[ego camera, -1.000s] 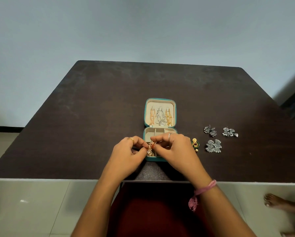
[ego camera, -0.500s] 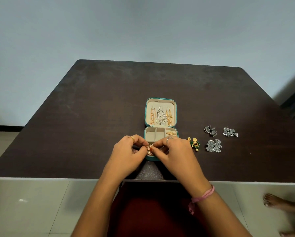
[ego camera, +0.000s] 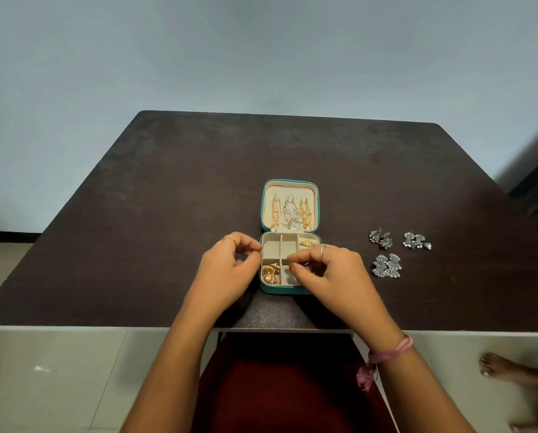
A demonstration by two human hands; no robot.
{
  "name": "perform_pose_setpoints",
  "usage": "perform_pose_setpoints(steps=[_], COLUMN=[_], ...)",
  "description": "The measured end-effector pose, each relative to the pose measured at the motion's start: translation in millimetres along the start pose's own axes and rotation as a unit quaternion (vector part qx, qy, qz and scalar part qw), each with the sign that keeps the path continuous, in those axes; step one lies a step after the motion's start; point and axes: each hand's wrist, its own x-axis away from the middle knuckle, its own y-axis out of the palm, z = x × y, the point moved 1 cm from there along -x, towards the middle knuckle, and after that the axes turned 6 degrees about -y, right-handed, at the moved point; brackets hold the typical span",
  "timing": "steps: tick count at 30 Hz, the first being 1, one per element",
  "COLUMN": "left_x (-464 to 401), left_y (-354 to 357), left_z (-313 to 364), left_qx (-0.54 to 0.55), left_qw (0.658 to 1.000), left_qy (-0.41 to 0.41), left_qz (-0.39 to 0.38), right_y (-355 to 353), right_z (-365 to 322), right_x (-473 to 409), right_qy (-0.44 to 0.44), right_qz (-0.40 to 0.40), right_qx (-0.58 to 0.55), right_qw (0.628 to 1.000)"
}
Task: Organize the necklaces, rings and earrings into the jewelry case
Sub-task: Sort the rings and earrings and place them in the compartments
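Jewelry case (ego camera: 263, 210), teal outside and cream inside, open flat on the dark table (ego camera: 136, 214), near the front edge at centre. Lid, far half: three necklaces hung side by side, a gold chain (ego camera: 275, 212) at left, a silver chain (ego camera: 290, 215) in the middle, a gold chain (ego camera: 306, 214) at right. Base, near half: divided compartments; gold earrings (ego camera: 271, 274) lie in the near-left compartment, a gold ring (ego camera: 307, 243) in the far-right one. Left hand (ego camera: 230, 270): just beside the left wall of the base, fingers curled with thumb and forefinger tips close together at the case rim; whether it is pinching something cannot be told. A gold ring is worn on one finger. Right hand (ego camera: 327, 270): over the near-right part of the base, covering it, fingers curled; whether anything is held cannot be told. A silver ring is on one finger, a pink thread band (ego camera: 389, 354) at the wrist. Three pairs of silver earrings on the table well to the right of the hands: one pair (ego camera: 380, 239) far-left, one pair (ego camera: 417, 241) far-right, one larger pair (ego camera: 387, 266) nearer.
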Motion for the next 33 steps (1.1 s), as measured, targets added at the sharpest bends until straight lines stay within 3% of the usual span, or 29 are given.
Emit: perform_pose_setpoints(steps=[9, 17, 24, 29, 33], left_x=[-8, -24, -37, -40, -39], left_y=[16, 47, 78, 99, 106], left_z=[36, 67, 87, 93, 94], left_qx=[-0.042, -0.139, -0.291, -0.428, -0.453], left_qw=[0.996, 0.98, 0.938, 0.882, 0.872], left_qy=[0.074, 0.11, 0.142, 0.155, 0.163], left_qz=[-0.028, -0.094, -0.122, -0.118, -0.088], right_y=[-50, -77, -73, -65, -63], right_z=[29, 59, 64, 64, 62], right_x=[-5, -14, -23, -28, -30], right_qy=[0.05, 0.094, 0.108, 0.108, 0.11], right_qz=[0.053, 0.005, -0.083, -0.09, -0.094], right_qx=[0.004, 0.083, 0.157, 0.192, 0.196], right_qw=[0.997, 0.992, 0.978, 0.971, 0.97])
